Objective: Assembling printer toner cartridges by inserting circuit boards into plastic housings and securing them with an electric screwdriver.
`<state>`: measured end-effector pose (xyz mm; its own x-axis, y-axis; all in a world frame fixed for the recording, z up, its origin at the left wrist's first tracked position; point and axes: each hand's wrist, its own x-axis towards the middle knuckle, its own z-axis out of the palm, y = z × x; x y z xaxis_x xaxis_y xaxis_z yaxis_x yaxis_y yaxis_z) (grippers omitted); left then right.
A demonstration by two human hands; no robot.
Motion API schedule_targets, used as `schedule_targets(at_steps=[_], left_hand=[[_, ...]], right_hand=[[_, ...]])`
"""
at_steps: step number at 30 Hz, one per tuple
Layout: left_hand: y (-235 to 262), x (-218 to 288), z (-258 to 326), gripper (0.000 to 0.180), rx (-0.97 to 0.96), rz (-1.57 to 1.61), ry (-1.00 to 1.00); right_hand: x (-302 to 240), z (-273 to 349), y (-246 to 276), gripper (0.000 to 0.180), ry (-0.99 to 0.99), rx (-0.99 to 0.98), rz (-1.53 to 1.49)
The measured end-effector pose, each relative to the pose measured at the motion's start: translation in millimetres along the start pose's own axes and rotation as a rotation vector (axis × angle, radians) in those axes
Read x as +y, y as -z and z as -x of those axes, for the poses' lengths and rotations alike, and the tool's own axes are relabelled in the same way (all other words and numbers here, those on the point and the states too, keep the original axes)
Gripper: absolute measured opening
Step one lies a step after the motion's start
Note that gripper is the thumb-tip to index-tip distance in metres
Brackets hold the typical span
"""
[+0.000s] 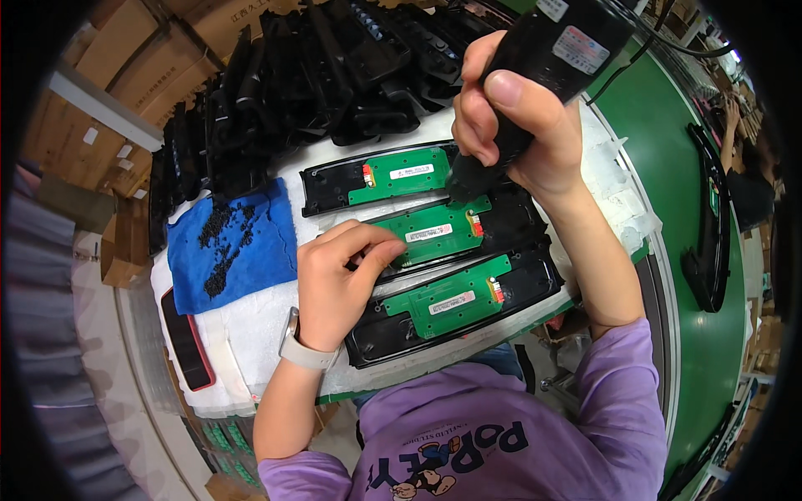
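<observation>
My right hand is wrapped around a black electric screwdriver, its body tilted and its nose pointing down at the middle panel. The tip meets the upper edge of the middle green circuit board, though the exact contact point cannot be made out. My left hand rests at that board's left end, thumb and fingers pinched together; whatever they hold is hidden or too small. This board lies in a black plastic panel. Similar panels with green boards lie beyond it and nearer me.
A blue cloth at left carries a scatter of small black screws. Beside it lies a red-edged phone. Black plastic parts are piled at the back. On the right, a green conveyor bears a long black part; another person's hand shows beyond.
</observation>
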<state>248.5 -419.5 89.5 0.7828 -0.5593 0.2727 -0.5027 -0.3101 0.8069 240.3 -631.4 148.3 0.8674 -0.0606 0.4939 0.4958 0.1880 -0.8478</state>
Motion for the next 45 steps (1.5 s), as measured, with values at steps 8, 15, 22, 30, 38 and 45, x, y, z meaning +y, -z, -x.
schedule_targets(at_steps=[8, 15, 22, 30, 38, 45], left_hand=[[-5.0, -0.1, -2.4, 0.007, -0.047, 0.003, 0.037], [-5.9, -1.8, -0.7, 0.010, -0.053, 0.048, 0.055], [-6.1, -2.6, 3.4, 0.010, -0.017, 0.115, 0.112], [-0.7, 5.5, 6.2, 0.013, -0.032, 0.677, 0.184], [-1.0, 3.8, 4.4, 0.016, -0.047, 0.726, 0.253], [2.9, 4.0, 6.4, 0.014, -0.041, 0.735, 0.255]], right_hand=[[4.3, -14.8, -10.2, 0.020, -0.045, -0.014, 0.013], [5.5, -14.2, -13.0, 0.023, -0.070, -0.068, 0.077], [-4.4, 1.1, -14.9, 0.027, -0.027, -0.121, 0.099], [-16.0, 4.7, 0.1, 0.040, 0.211, -0.292, -0.520], [-23.6, 17.9, -7.1, 0.040, 0.142, -0.124, -0.380], [-10.3, 14.7, -8.7, 0.038, 0.170, -0.140, -0.521]])
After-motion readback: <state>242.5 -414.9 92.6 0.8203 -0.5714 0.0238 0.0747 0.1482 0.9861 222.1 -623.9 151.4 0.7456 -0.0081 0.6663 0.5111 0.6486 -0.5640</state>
